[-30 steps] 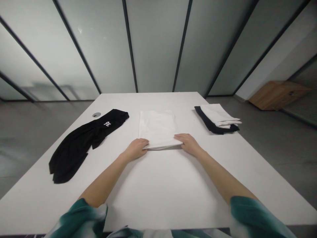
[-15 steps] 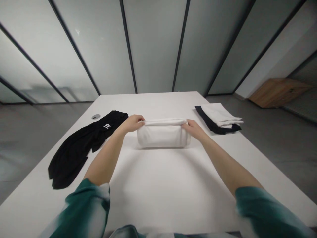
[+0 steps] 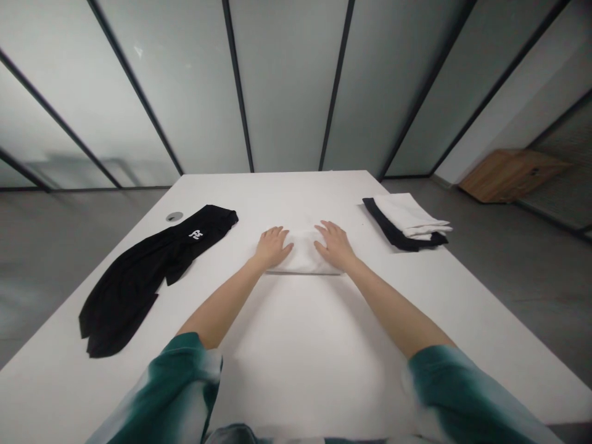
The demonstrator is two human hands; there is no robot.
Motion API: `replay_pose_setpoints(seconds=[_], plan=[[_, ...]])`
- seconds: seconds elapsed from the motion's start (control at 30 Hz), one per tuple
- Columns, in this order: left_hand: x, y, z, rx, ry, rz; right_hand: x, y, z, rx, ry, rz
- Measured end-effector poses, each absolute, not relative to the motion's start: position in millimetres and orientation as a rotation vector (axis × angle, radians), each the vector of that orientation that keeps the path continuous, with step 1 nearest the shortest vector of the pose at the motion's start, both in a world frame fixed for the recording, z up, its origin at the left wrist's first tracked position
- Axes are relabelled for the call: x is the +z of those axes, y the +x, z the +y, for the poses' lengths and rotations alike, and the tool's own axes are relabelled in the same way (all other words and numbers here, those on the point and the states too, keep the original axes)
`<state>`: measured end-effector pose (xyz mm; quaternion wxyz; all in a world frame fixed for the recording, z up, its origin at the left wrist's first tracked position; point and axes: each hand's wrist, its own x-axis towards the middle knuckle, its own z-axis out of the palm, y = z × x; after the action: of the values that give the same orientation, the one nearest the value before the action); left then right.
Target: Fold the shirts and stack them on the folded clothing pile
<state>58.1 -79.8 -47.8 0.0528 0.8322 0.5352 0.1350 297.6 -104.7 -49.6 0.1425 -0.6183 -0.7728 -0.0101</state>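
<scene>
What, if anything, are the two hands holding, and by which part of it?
Nothing is held: the left hand and right hand rest open on the folded white cloth, near its opposite ends.

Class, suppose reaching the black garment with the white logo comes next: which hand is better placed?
Probably the left hand: the black garment lies nearer it; the right hand is farther right on the folded white cloth.

Frosted glass wall [image 3: 287, 80] with dark frames [image 3: 239, 86], grey floor [image 3: 518, 290], wooden cabinet [image 3: 504, 176] at right
</scene>
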Motion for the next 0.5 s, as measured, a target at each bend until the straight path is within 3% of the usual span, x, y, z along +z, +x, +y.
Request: replay_pose_setpoints(seconds=[0.23,0.5], plan=[[-78.2,25.2,-96.2,0.348,2.436,1.523,-86.1,306.2,-130.2,0.151,-1.872,-2.297],[-79.7,22.8,-94.9,0.361,2.425,1.525,-90.0,310.4,-132.4,0.183,-1.838,-2.207]])
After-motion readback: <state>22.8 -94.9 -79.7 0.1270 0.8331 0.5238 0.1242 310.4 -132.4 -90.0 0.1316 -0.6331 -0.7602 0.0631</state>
